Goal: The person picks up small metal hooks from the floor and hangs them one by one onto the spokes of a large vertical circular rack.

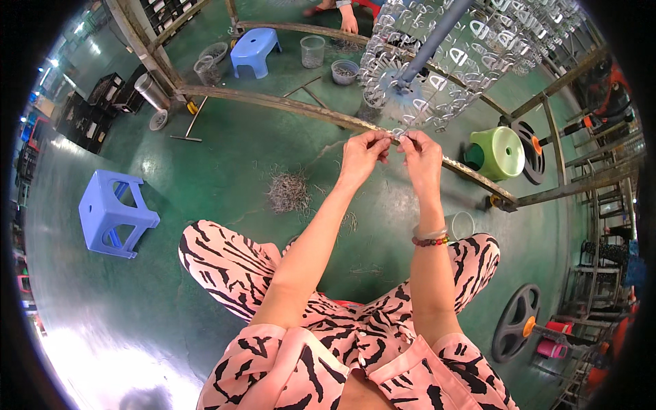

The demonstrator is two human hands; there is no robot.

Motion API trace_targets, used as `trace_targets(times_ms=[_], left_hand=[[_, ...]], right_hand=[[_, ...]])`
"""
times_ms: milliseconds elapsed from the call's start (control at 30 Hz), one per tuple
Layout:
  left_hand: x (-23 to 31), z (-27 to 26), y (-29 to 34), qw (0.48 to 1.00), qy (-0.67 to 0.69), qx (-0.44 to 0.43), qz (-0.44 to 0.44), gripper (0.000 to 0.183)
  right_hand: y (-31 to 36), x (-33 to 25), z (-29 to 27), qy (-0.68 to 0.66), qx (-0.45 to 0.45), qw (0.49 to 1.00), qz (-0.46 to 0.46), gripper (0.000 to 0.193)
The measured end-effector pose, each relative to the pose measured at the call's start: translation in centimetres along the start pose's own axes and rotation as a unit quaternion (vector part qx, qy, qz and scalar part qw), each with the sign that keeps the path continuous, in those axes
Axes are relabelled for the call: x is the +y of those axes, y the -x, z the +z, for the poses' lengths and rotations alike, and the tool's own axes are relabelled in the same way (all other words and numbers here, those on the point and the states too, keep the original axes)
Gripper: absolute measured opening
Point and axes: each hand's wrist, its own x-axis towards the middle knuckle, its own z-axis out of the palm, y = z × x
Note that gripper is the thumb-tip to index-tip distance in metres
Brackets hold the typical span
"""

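My left hand (363, 157) and my right hand (421, 158) meet in front of me, both pinching with thumb and forefinger. A small shiny metal loop (399, 134) shows at the right fingertips, at the lower edge of a hanging rack. What the left fingertips hold is too small to make out. Just above, many similar silvery metal loops (458, 55) hang in rows around a grey pole (434, 42). A pile of thin metal hooks or wires (290, 192) lies on the green floor left of my hands.
A rusty frame bar (287, 106) crosses ahead. A blue stool (117, 213) lies left, another blue stool (255, 52) stands beyond the bar near tubs (313, 52). At right are a green stool (502, 153) and a dark wheel (517, 322). Another person's hand (348, 19) shows at the top.
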Motion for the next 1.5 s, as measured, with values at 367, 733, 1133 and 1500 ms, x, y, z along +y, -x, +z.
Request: trace_targets(times_ms=[367,733,1133,1500], left_hand=[[-0.5,-1.6,-0.7,0.989,-0.08,-0.118,0.03,0.011],[-1.0,-6.3,-4.5,0.978,0.052,-0.145,-0.138,0.036],[0.9,-7.4,-12.6,0.932,0.114,-0.254,-0.234,0.045],[0.0,-5.4,-11.8,0.904,0.127,-0.302,-0.276,0.037]], right_hand=[[0.4,-3.2,-1.3,0.099,-0.09,0.991,-0.008,0.02],[-0.7,-4.4,-0.4,0.112,-0.105,0.985,0.08,0.017],[-4.3,-3.7,2.9,0.261,0.002,0.964,-0.042,0.019],[-6.3,-0.4,0.4,0.189,0.011,0.98,0.061,0.016]])
